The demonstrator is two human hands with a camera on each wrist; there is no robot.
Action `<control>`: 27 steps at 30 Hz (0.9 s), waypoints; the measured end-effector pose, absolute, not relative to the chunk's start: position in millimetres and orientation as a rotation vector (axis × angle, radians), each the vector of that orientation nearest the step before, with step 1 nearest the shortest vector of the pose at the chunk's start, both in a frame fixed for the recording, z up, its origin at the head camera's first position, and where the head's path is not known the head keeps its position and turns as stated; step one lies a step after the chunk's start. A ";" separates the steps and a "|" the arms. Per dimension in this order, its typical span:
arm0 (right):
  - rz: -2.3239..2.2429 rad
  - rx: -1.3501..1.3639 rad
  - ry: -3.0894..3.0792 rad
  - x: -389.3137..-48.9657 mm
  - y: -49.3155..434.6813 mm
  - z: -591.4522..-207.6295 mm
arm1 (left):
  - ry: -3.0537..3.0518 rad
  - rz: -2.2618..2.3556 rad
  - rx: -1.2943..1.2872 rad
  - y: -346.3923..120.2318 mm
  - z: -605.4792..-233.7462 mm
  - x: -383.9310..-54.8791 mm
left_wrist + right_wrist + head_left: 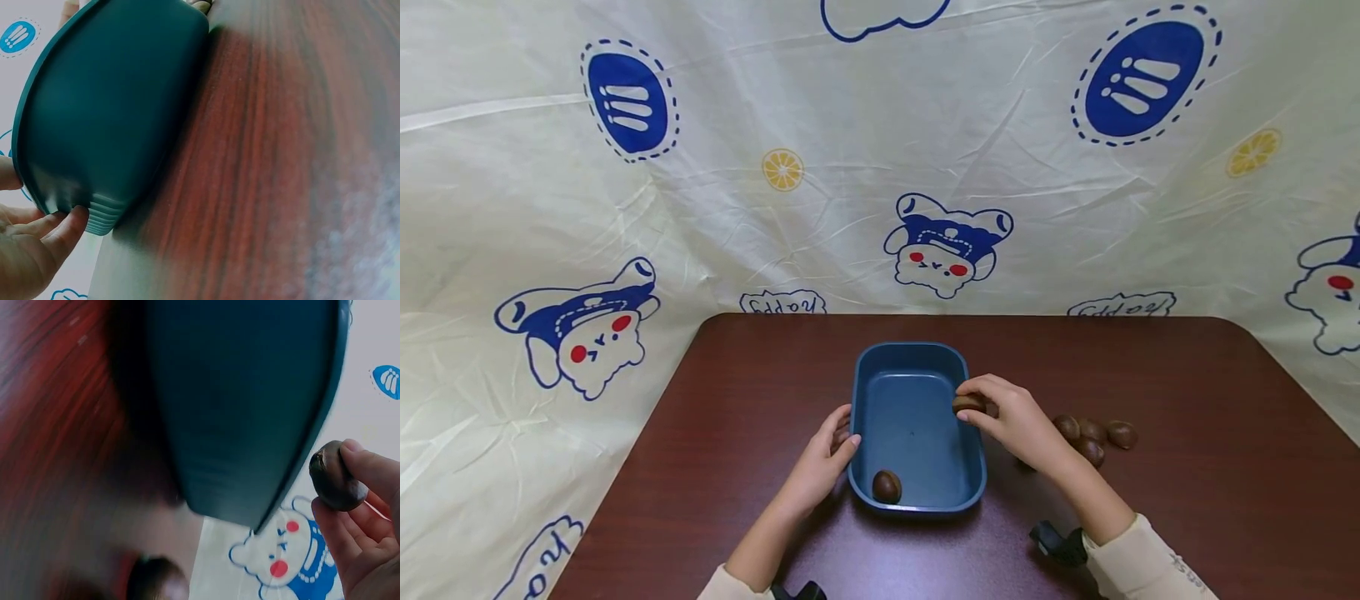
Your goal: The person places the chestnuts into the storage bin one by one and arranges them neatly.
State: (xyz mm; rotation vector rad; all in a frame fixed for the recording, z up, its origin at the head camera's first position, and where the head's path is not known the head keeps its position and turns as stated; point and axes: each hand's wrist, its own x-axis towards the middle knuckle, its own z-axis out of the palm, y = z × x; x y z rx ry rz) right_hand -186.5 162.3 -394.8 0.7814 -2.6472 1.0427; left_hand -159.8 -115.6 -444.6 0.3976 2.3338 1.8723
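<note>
A blue rectangular plastic bin (pixel 917 433) stands on the table, with one brown chestnut (pixel 887 487) inside, at its near left corner. My left hand (pixel 827 458) grips the bin's left rim, thumb over the edge; in the left wrist view its fingers touch the ribbed outer wall. Over the bin's right rim, my right hand (pixel 1011 417) pinches another chestnut (pixel 338 475) between thumb and fingers. The right wrist view shows that chestnut held at about rim height, apart from the bin's outer wall.
Several more chestnuts (pixel 1090 439) lie in a loose group on the table right of the bin, partly behind my right forearm. The dark brown wooden table (pixel 760 367) ends at a white printed cloth (pixel 715 208) hanging behind it.
</note>
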 end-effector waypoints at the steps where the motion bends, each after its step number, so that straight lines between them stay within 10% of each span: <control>1: 1.054 0.796 -2.648 -187.8 158.0 -395.0 | 2.334 1.873 0.397 -115.7 -444.9 -160.0; 27: 1.182 1.131 -2.779 -201.0 78.0 -424.2 | 2.312 1.901 0.423 -114.9 -443.2 -157.7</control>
